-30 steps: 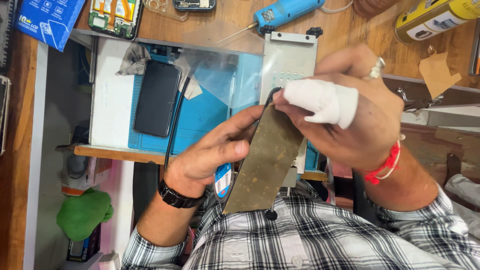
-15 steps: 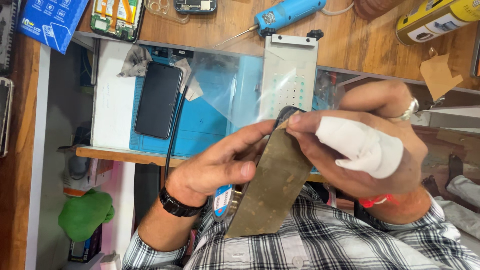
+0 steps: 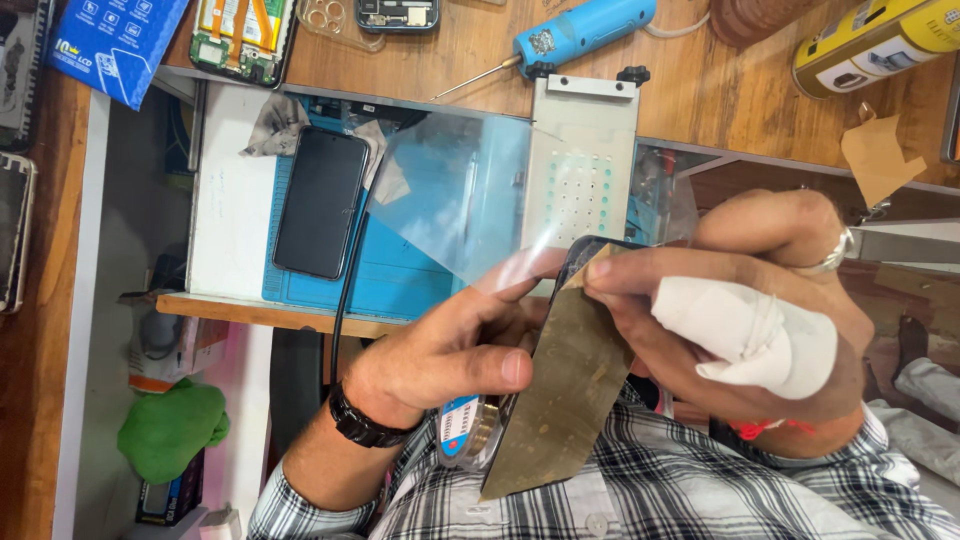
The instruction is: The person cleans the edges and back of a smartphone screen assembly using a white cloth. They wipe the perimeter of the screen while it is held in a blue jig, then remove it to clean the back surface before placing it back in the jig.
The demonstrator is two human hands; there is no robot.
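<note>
From above the person's head, both hands meet over the lap, in front of a checked shirt (image 3: 700,490). The left hand (image 3: 455,355) is curled about the dark-edged phone (image 3: 575,255) from its left side, thumb lying flat along the edge and fingertips reaching toward the top corner; it grips the phone firmly. A black watch (image 3: 358,425) sits on that wrist. The right hand (image 3: 745,300) closes over the phone's upper right, fingers folded down on it, one finger wrapped in a white bandage (image 3: 750,335) and another bearing a silver ring (image 3: 835,255). A brownish-green sheet (image 3: 565,400) covers the face of the phone and hangs down past the hands toward the shirt. A clear film (image 3: 460,195) rises from the top corner of the phone, near the left fingertips, and spreads over the bench.

Beyond the hands lies a blue mat (image 3: 400,275) with a second black phone (image 3: 322,200) lying flat on it, and just beside it a grey perforated plate (image 3: 585,170). Farther back on the wooden bench (image 3: 700,80) lie a blue power tool (image 3: 585,28) and a yellow can (image 3: 870,40) on its side. A green cloth (image 3: 170,430) lies low at the left.
</note>
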